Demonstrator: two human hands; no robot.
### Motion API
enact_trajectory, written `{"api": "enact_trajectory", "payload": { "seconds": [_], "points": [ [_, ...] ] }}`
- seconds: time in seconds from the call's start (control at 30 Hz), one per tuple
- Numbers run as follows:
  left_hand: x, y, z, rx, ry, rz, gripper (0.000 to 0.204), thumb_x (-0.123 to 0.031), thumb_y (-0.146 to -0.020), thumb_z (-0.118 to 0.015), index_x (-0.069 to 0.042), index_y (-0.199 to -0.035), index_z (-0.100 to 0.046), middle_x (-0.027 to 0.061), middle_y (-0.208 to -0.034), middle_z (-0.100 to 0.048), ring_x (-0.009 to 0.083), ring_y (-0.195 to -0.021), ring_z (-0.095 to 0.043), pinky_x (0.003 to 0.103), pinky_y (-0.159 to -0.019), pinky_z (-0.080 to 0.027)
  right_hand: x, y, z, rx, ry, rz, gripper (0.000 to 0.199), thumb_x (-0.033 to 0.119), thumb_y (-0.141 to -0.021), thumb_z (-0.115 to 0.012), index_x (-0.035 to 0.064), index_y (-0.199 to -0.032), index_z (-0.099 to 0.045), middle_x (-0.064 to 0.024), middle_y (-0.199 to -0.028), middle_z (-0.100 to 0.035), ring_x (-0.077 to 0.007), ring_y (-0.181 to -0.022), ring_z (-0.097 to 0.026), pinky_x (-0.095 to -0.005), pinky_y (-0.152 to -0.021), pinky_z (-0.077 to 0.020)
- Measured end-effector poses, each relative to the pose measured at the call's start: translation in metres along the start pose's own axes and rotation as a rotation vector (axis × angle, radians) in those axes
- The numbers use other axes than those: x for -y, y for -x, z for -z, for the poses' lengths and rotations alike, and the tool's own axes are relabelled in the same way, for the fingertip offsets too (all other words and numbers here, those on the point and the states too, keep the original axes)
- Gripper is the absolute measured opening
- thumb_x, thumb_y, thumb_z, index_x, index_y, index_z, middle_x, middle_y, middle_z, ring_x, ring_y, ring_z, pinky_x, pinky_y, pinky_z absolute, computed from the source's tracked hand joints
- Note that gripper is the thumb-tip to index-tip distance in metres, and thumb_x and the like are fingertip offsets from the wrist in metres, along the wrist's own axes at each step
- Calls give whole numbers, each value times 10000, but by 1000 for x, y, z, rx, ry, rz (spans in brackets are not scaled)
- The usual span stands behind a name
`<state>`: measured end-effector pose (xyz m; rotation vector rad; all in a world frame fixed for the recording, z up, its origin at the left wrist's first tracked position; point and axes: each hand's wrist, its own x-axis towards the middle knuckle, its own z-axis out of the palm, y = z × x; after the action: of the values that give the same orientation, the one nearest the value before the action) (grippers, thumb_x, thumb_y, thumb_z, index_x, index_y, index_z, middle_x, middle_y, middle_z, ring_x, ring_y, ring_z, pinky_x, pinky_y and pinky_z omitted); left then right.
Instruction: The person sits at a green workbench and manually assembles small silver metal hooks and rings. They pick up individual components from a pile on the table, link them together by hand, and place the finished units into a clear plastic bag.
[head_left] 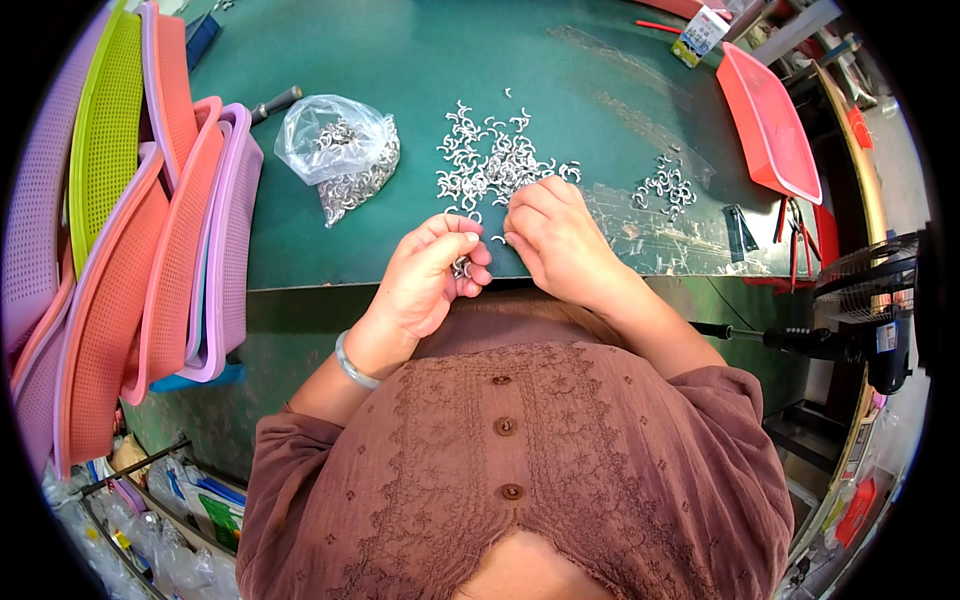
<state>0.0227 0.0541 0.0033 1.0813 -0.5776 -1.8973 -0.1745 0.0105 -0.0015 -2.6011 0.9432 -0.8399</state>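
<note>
Watching from the far side of the desk (pixel 400 60), I noted the handling of small, silver-grey curved pieces as part-way along, in my judgement nearer its start than its end. Progress: a few curved pieces (pixel 461 267) sat inside the left grip (pixel 425 265), and a small cluster (pixel 668 188) lay on its own to the right of the right grip (pixel 560 235). Whether that cluster was finished stock or set aside could not be told. Outstanding: a broad loose heap (pixel 508 163) spread just ahead of both grips, and a clear plastic bag (pixel 300 140), well filled with the same kind of piece, stood ahead of the left grip and to its left.

State of grips: the left was curled, thumb over fingers, cradling its few pieces, which showed between palm and fingertips. The right was bent downward with its fingertips close to the desk at the near side of the heap; whether it pinched a piece could not be told, the fingers hiding the contact.

Position of work: one single piece (pixel 498 239) lay between the two grips, just beside the right fingertips. The nearest heap pieces lay immediately beyond the left fingers.
</note>
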Motion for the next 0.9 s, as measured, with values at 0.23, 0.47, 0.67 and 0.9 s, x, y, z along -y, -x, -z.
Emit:
{"api": "enact_trajectory", "payload": {
  "seconds": [0.23,0.47,0.67,0.9],
  "points": [
    [0,1,-2,-30,-13,-6,111,-144,-936,-568,-58,-1006,-572,52,-820,-599,150,-674,-572,251,-566,-442,3,2,0,16,-9,-20,131,74,-738,-719,47,-845,-647,-74,-958,-588,-285,-954,-532,-400,-850,-419],
    [1,2,0,-49,-9,-25,98,-138,-940,-565,-60,-999,-576,51,-816,-603,145,-669,-572,247,-559,-442,8,1,-2,-8,-10,18,101,92,-736,-713,43,-797,-649,-72,-935,-577,-280,-937,-517,-396,-831,-421],
    [1,2,2,-36,-1,-27,90,-130,-939,-571,-59,-993,-581,48,-810,-612,140,-655,-577,246,-551,-443,5,1,-7,5,-41,35,63,71,-748,-690,44,-776,-641,-71,-916,-576,-273,-922,-519,-396,-828,-420],
    [0,3,-2,-67,-75,-16,81,-125,-966,-567,-56,-999,-593,35,-811,-619,121,-652,-583,235,-553,-446,12,-4,-4,-113,-106,93,80,54,-759,-675,36,-812,-618,-79,-936,-584,-291,-923,-531,-394,-820,-433]
  ]
}}
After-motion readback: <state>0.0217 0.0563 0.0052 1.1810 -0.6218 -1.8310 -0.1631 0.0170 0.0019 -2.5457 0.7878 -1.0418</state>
